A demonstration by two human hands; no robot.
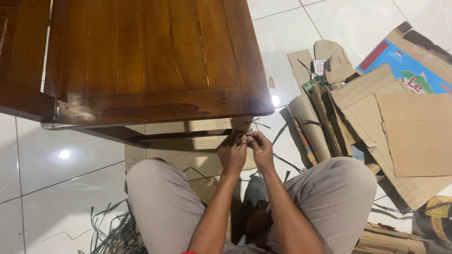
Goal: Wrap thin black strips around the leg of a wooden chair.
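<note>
Both hands meet just below the near edge of the glossy brown wooden table (155, 56). Left hand (231, 154) and right hand (260, 149) are pinched shut on a thin dark strip (243, 138), mid-manipulation by my judgement. Flattened brown cardboard sheets (405, 131) crowd the right; white tiled floor (47, 164) lies open left.

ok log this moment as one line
left hand pinching dark strip | right hand pinching same strip | both touching, by table leg | cardboard sheets on floor, person's right
</note>
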